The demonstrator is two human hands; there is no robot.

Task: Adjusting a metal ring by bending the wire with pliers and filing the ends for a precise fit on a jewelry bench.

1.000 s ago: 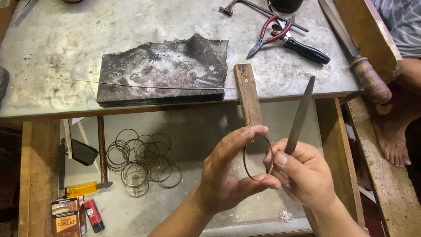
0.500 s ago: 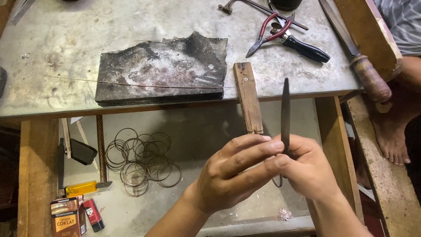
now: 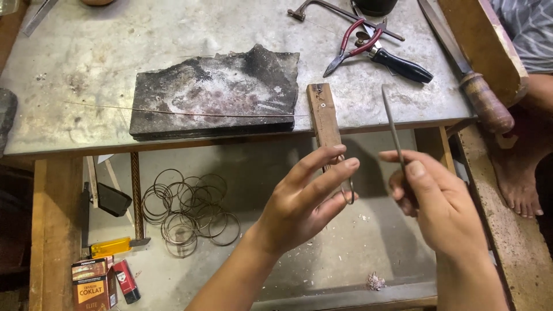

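Fingers point(image 3: 328, 167) of the left hand point(image 3: 302, 204) pinch a thin wire ring point(image 3: 349, 190), seen nearly edge-on, below the worktop point(image 3: 86, 52) front edge over the lower tray point(image 3: 322, 253). Right hand point(image 3: 443, 213) fingers close around a slim file point(image 3: 393, 126), its long axis near upright, tip pointing up and slightly left. Open air separates the hands. A wooden peg point(image 3: 324, 118) juts over the edge just above the ring. Loose rings point(image 3: 187, 210) lie well to the left.
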